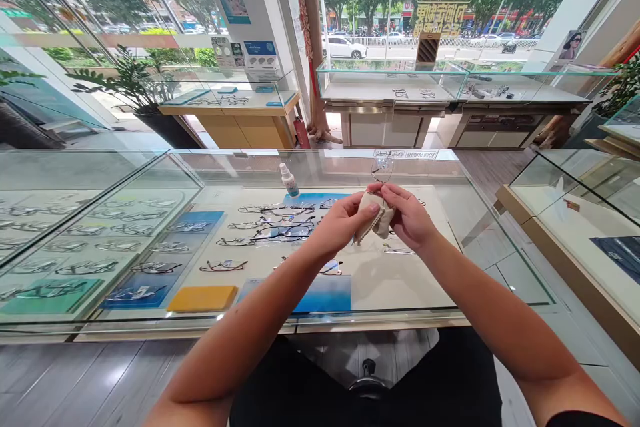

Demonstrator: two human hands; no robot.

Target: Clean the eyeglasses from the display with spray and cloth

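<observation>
Over the glass counter, my left hand (345, 221) is closed on a beige cleaning cloth (369, 215) with a zigzag-cut edge, its thumb pressing on the fabric. Close beside it, my right hand (411, 217) pinches a pair of thin-framed eyeglasses (383, 170). One lens of the eyeglasses sticks up above my fingertips, while the rest is hidden by the cloth and fingers. Part of the cloth hangs down between both hands. A small white spray bottle (289, 180) stands on the glass, left of and beyond my hands.
The glass display counter (200, 323) holds rows of eyeglasses (285, 232), blue panels and a yellow block (203, 298) inside. Another display case (575, 213) stands at the right. More cases (390, 90) line the windows, with a potted plant (133, 83) at the left.
</observation>
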